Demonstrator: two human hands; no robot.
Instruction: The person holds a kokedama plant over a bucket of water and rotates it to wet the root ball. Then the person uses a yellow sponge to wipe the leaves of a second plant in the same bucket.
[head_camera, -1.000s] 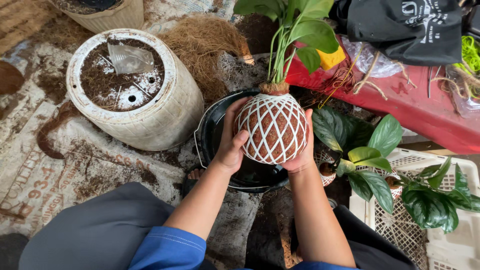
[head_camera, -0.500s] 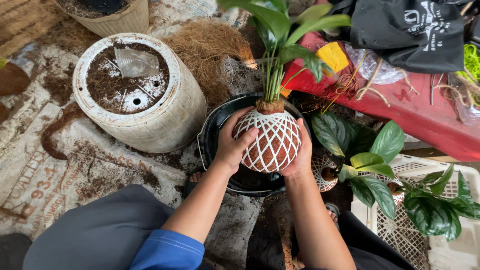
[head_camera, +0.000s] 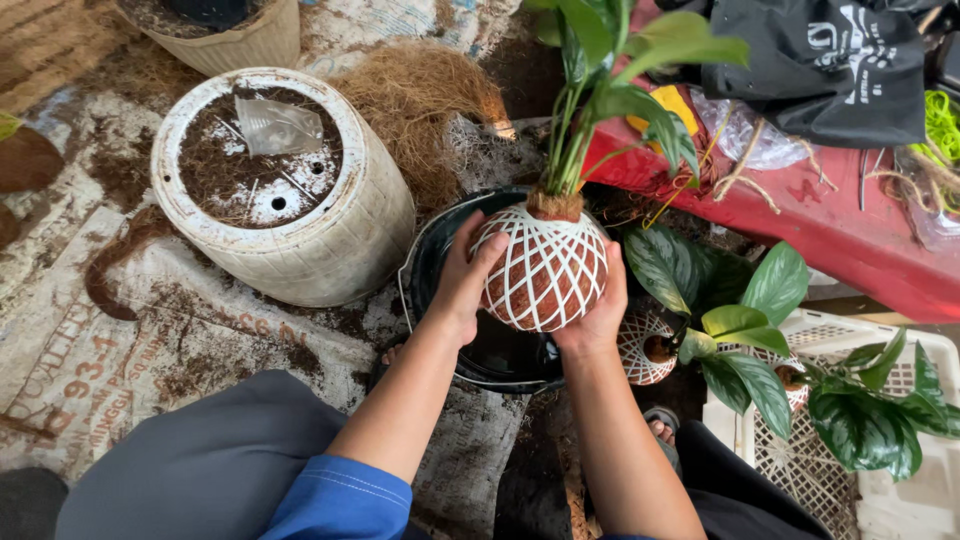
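Netted root ball (head_camera: 548, 270) with the leafy plant sits over the black basin (head_camera: 430, 270), cupped in our left hand (head_camera: 462, 280) and right hand (head_camera: 598, 310). We should keep palms spread on the net, stem upright, grip even, no squeezing the fibre.

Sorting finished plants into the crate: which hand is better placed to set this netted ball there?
Right hand, probably: it cups the netted ball on the side facing the white crate; the left hand is on the far side.
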